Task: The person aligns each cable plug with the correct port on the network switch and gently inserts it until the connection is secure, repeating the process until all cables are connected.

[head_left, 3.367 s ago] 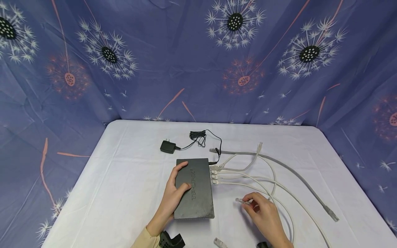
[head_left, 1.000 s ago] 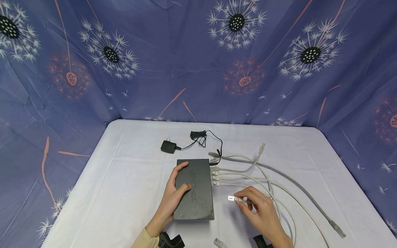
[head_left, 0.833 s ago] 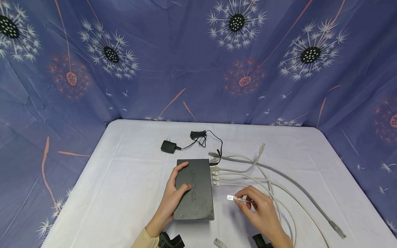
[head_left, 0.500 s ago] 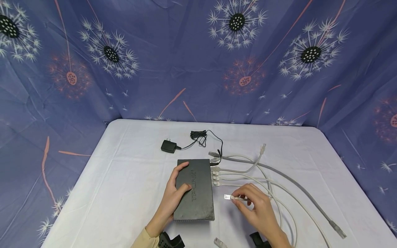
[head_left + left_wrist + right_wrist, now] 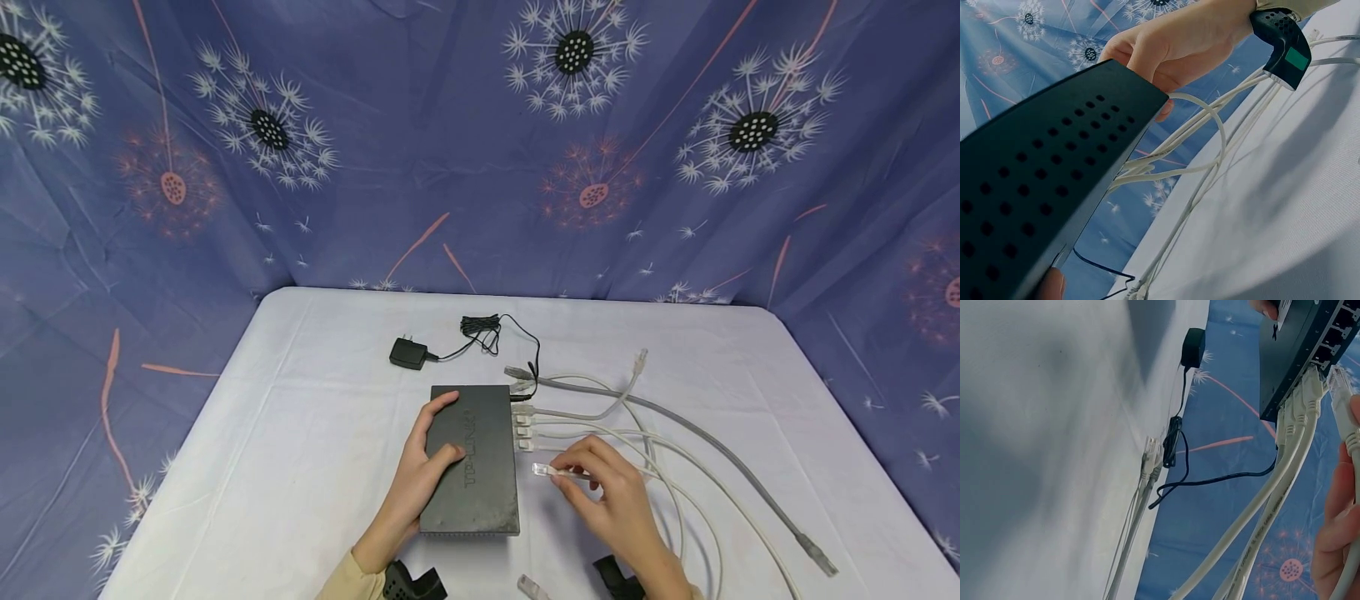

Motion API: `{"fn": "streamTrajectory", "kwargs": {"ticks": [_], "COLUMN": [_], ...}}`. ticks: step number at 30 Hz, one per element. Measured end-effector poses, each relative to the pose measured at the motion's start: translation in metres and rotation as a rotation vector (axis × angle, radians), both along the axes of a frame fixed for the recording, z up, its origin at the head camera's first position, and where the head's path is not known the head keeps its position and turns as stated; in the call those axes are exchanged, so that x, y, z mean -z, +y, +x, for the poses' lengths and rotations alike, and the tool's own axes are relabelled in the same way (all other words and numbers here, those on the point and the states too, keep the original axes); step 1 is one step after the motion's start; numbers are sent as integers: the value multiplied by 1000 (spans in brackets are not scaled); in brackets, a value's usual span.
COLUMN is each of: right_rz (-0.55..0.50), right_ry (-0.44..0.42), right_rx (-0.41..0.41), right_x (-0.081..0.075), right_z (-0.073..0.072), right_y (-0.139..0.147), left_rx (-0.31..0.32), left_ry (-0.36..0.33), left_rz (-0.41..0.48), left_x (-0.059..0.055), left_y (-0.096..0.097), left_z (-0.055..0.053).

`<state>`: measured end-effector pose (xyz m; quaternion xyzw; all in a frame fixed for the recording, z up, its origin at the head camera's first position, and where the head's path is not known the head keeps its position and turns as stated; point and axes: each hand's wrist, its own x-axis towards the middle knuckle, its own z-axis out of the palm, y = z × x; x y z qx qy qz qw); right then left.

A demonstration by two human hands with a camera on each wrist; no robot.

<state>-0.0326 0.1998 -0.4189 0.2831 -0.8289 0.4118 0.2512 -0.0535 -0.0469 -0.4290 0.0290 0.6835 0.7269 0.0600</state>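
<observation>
My left hand (image 5: 408, 483) grips a black TP-Link network switch (image 5: 487, 492) by its left side, thumb on the top face; the left wrist view shows its vented side (image 5: 1054, 169) tilted up. Several pale Ethernet cables (image 5: 1297, 419) are plugged side by side into its right edge, and open ports (image 5: 1337, 337) show beyond them. Between thumb and fingers my right hand (image 5: 611, 500) pinches the clear plug (image 5: 541, 470) of another pale Ethernet cable. That plug points at the switch, a small gap from its edge and just nearer me than the plugged row.
A black power adapter (image 5: 408, 353) with a bundled cord lies behind the switch, its lead running to the switch's far right corner. A grey Ethernet cable (image 5: 697, 408) curves across the right of the table. Another loose plug (image 5: 531, 587) lies at the front edge.
My right hand has brought the pinched plug left and slightly away from me, closer to the switch's port edge. The left hand keeps its grip, and the switch has barely shifted.
</observation>
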Motion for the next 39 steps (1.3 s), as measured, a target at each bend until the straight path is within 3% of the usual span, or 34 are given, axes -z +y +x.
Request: {"fn": "streamTrajectory", "kwargs": {"ticks": [30,39], "right_rz": [17,-9], "right_ry": [43,101], "right_rx": [10,-4], "right_x": [-5,-7], "right_z": [-7,-9], "right_y": [-16,-18], "left_rx": [22,28], "left_ry": [10,16], "left_rz": [-9,-8], "left_x": [-4,-7], "left_y": [0,1], "left_z": [-1,0]}}
